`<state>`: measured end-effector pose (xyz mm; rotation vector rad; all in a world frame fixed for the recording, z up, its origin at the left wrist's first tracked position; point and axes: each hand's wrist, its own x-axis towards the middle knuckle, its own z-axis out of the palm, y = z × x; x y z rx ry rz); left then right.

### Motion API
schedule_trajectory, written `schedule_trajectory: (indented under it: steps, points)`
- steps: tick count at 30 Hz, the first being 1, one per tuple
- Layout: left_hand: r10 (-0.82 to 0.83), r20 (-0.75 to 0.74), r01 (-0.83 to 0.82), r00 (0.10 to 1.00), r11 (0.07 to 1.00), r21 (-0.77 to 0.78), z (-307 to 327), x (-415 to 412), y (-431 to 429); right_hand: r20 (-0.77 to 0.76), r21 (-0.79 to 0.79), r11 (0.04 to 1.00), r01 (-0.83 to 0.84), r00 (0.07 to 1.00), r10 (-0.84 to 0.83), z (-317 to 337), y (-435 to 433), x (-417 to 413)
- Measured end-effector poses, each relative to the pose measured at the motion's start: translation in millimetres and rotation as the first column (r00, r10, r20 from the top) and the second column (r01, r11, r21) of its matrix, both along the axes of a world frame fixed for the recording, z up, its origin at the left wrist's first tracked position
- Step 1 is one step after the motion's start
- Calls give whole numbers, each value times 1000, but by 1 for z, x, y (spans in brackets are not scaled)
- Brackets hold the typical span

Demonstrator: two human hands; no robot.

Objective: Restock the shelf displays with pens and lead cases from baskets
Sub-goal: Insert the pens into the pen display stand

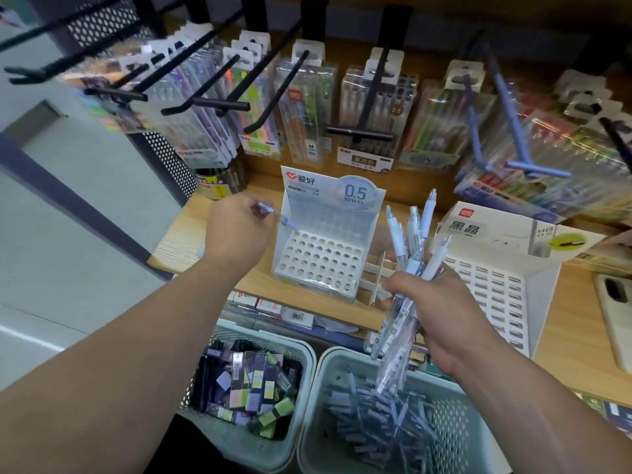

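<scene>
Wooden shelf (184, 241), far: bears two white displays.
Right basket (328, 364), near: loose pens.
Left basket (301, 343), near: lead cases (246, 388).
Slotted display (496, 278), right.
Holed display (325, 254), centre.
Right hand (441, 313): fingers curled round pen bundle (413, 241), just right of the holed display.
Left hand (236, 230): fingertips pinch single pen (278, 218), tip at the holed display's far-left corner.

**Plastic, card and wood grain**

My pens (410, 254) are smooth plastic with clear barrels. The stand (325, 265) looks like glossy white card. Under it, the shelf (181, 241) shows matt wood grain. Below it are matt perforated plastic baskets (444, 415). Above it, matt black hooks (222, 105) carry shiny clear packs (304, 111).
</scene>
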<state>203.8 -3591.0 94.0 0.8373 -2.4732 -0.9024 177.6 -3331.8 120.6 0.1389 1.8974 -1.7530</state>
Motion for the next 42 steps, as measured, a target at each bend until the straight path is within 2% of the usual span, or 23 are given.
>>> schedule_trajectory:
  steps: [4, 13, 15, 18, 20, 22, 27, 33, 36, 40, 42]
  points:
    - [-25, 16, 27, 1000, 990, -137, 3, -2, 2, 9, -8, 1000, 18, 1000, -18, -1, 2, -3]
    - [-38, 120, 60, 992, 980, -192, -8, -14, 8, -13, 11, 1000, -10, 1000, 10, -4, 5, -2]
    - [-31, 134, 53, 990, 985, -166, -12, -19, 11, -9, 15, 1000, 2, 1000, -2, -5, 8, -2]
    - [13, 112, -16, 994, 1000, 26, -14, -27, 16, -2, 26, 1000, 13, 1000, -13, -6, 13, -2]
    - [64, 71, -71, 995, 992, 100, -15, -30, 17, -7, 37, 999, 8, 1000, -7, -6, 15, -3]
    - [87, 59, -93, 994, 990, 108, -18, -31, 16, -6, 39, 999, 10, 1000, -9, -6, 16, -4]
    - [71, 158, -85, 985, 993, 87, -30, -25, 10, 10, 29, 999, 43, 999, -44, -6, 16, -6]
    - [119, -10, -117, 993, 987, 111, -21, -21, 8, 19, 17, 998, 53, 998, -53, -5, 13, -5]
    - [88, -25, -85, 996, 990, 116, -20, -22, 10, 29, 14, 999, 49, 998, -50, -4, 12, -4]
    - [85, 25, -87, 996, 990, 113, -23, -25, 7, 45, -3, 999, 42, 998, -41, -3, 11, -2]
    - [59, 128, -81, 990, 982, 173, -29, -24, 4, 59, -11, 999, 51, 997, -50, -3, 11, -3]
